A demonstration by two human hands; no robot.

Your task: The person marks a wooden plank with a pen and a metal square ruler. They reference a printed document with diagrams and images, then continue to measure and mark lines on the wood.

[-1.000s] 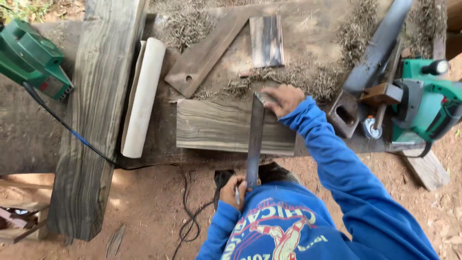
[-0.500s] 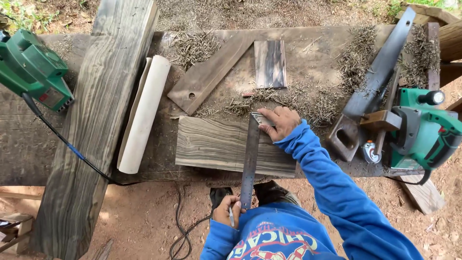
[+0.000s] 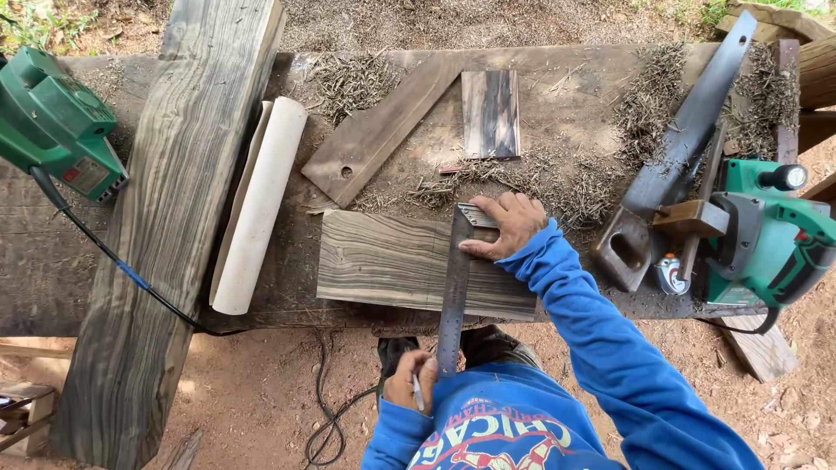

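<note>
A: Square of metal in centre of the frame, long blade lying flat across the striped wooden board, running from the upper middle down past the near edge of the workbench.

B: And where held?

A: At two ends. Right hand pressed flat on the short arm at the top of the blade, fingers spread, palm down on metal and wood together. Left hand at lower centre, closed around a thin pencil, touching the bottom end of the blade just beside it.

B: So the board sits between both hands?

A: Yes, mostly left of the blade, only a narrow part to the right, under the blue sleeve.

B: Around it?

A: Pale roll and thick grey plank at left, green power tool with cord in upper left. Handsaw at right, leaning diagonal, and another green power tool at right edge. Small dark board above centre, shavings scattered near.
</note>
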